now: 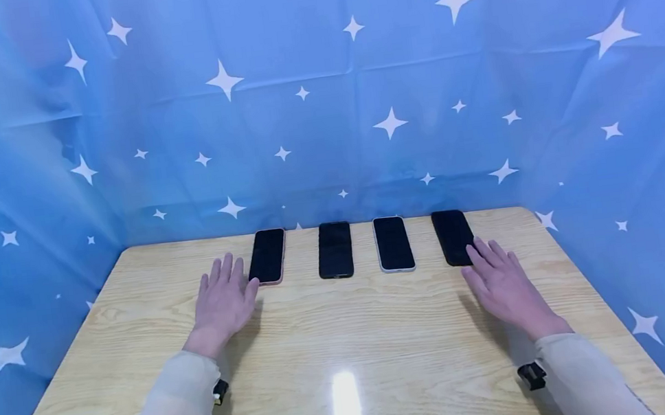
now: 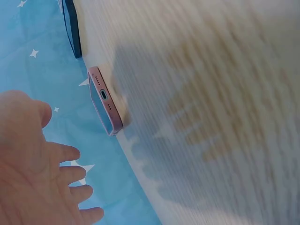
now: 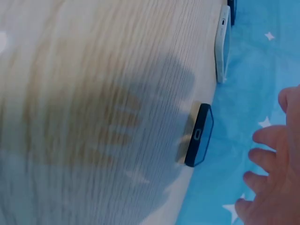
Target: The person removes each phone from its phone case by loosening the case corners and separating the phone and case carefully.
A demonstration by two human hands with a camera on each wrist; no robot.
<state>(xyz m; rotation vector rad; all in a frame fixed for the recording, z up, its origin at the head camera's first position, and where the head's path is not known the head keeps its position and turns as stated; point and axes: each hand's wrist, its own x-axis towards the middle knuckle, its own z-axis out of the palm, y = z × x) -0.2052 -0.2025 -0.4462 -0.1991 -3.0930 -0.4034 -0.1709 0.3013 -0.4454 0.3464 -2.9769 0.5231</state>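
Several smartphones lie screen up in a row along the table's far edge. My left hand (image 1: pixel 226 303), fingers straight and palm down, hovers beside the leftmost phone (image 1: pixel 267 257), whose case shows a pink edge (image 2: pixel 105 103) in the left wrist view. Over at the right, my right hand (image 1: pixel 507 286) reaches with straight fingers, its fingertips overlapping the lower corner of the rightmost black phone (image 1: pixel 453 237) in the head view. Between them lie a black phone (image 1: pixel 334 250) and a phone with a pale case (image 1: pixel 394 244). Neither hand holds anything.
The wooden table (image 1: pixel 301 357) has rounded far corners and a bright light reflection near its front. A blue curtain (image 1: pixel 312 141) with white stars hangs behind it and along both sides. Small black devices (image 1: pixel 532 375) sit at both wrists, under pale sleeves.
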